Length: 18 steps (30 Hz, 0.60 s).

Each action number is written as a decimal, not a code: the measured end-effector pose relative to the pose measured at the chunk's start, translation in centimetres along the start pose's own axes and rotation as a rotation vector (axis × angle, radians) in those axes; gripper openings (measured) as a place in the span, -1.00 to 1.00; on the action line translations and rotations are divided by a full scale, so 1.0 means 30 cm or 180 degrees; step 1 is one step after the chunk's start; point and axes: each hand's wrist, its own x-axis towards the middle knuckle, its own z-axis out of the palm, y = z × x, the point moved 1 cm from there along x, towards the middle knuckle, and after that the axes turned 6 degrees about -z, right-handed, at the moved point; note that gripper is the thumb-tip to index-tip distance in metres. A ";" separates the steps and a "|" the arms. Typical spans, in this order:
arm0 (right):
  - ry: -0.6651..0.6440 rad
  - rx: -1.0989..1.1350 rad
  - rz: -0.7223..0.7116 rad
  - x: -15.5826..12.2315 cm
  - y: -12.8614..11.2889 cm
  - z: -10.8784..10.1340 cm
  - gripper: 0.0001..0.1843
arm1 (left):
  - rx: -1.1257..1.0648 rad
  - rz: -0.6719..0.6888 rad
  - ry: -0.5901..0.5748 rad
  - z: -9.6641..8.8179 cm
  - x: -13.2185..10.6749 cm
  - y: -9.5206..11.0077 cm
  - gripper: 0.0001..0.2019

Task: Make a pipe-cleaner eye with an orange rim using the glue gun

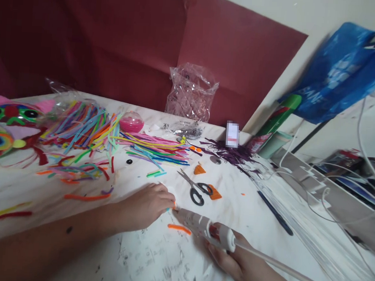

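My right hand [228,253] is wrapped around a white hot glue gun [198,222], with a long glue stick [281,261] running out of its back. The nozzle points left, close to the fingertips of my left hand [153,204]. Those fingers are closed and low over the table; a bit of orange and blue shows at their tips, too small to name. Just below the gun lies a short orange pipe cleaner piece [179,228]. Scissors [194,187] with black handles rest beyond, partly over an orange ribbed piece [215,192]. A smaller orange piece [199,169] sits behind them.
Bundled pipe cleaners [80,123] and a pink round container [132,122] are at the back left, beside colourful masks [14,114]. Purple strands [237,152] lie at the back right. A dark pen [275,213] and clear glue sticks [299,226] line the right side, near white cables.
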 end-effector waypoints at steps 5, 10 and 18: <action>-0.0121 -0.0035 -0.0024 -0.004 0.011 -0.001 -0.63 | -0.0019 0.0006 -0.0107 -0.003 -0.001 -0.001 -0.76; -0.0101 0.0064 -0.0002 -0.010 0.029 0.006 -0.63 | -0.0111 -0.0014 -0.0034 -0.007 0.003 0.001 -0.76; -0.0113 0.0236 0.0008 -0.010 0.053 0.007 -0.61 | -0.0129 -0.0047 -0.0101 -0.010 0.003 0.007 -0.76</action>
